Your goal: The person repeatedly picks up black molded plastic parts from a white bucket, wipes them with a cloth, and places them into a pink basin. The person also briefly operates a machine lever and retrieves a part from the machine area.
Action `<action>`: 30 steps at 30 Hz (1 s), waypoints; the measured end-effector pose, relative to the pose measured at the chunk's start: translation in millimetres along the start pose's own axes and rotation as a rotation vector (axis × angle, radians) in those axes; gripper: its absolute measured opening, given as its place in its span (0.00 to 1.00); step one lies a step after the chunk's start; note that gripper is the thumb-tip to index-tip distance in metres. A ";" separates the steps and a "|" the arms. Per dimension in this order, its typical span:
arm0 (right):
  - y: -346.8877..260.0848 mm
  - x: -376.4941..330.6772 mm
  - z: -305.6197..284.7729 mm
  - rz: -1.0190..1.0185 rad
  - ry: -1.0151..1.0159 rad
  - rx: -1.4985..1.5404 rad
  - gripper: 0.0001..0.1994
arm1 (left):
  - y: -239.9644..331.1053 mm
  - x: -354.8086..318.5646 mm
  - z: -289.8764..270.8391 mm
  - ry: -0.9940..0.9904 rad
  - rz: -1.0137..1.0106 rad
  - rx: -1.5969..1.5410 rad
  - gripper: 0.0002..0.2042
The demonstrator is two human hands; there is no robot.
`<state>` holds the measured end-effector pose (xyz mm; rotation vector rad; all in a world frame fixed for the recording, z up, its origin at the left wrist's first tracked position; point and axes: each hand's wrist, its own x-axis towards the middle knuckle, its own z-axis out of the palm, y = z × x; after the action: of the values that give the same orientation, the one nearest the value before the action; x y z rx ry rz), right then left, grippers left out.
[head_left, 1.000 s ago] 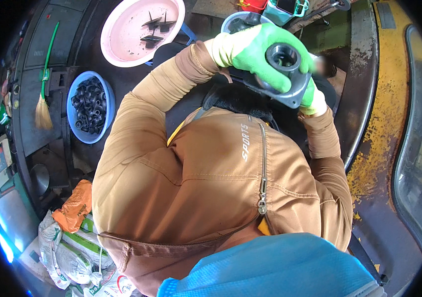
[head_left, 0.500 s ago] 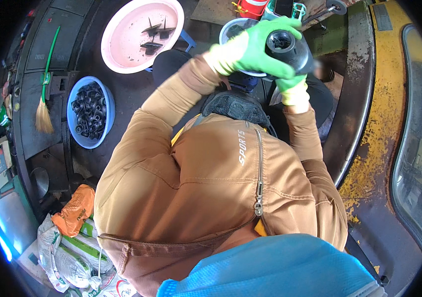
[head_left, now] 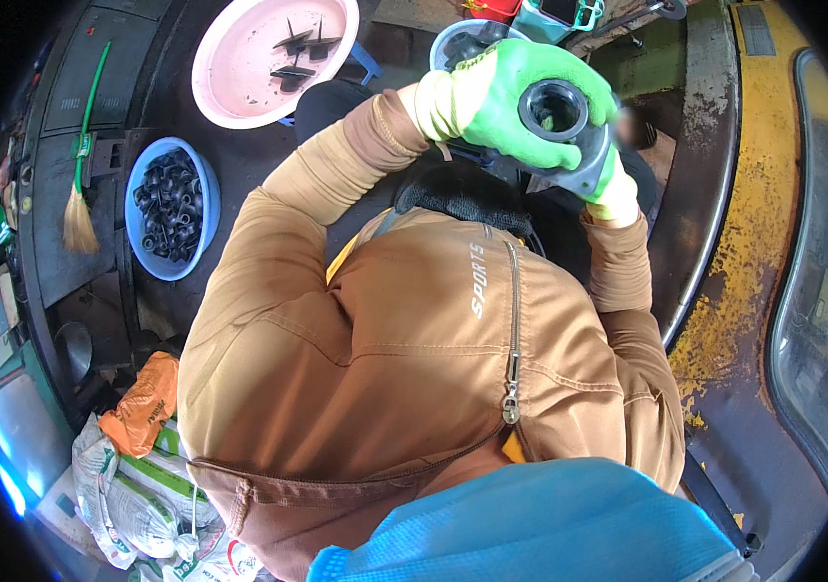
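Both my hands wear green gloves with pale yellow-green cuffs and hold one black hollow part, rubber-like, up in front of my chest. Its round, ringed mouth is turned toward me, and a bit of green shows inside. My left hand wraps around the mouth end, thumb and fingers on either side of it. From the lower right, my right hand grips the wider far end; most of its fingers are hidden behind the part.
Behind the hands is a light blue basin with dark pieces. A pink basin at the upper left holds several dark finned pieces. Left stands a blue basin of small black parts. A worn yellow machine panel rises on the right.
The black part has tipped so its mouth faces me more squarely. My right hand has shifted right and slightly down; my left hand has turned with the part.
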<state>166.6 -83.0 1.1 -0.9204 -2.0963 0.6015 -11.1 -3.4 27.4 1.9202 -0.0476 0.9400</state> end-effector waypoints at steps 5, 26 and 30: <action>21.8 -30.4 16.8 0.492 -0.047 0.814 0.25 | -8.1 -1.5 -3.4 -0.235 -0.024 -0.174 0.19; 151.9 7.2 27.6 0.716 -0.098 -0.246 0.22 | -30.1 -122.0 -115.0 0.700 -0.294 1.132 0.13; 144.8 -14.6 22.1 0.807 -0.292 -0.200 0.26 | 10.9 -228.0 -132.3 0.915 -0.516 1.176 0.11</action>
<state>215.6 -5.4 -114.1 -1.9200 -2.0037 0.9814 -253.4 15.5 -75.4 2.0324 1.7704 1.5339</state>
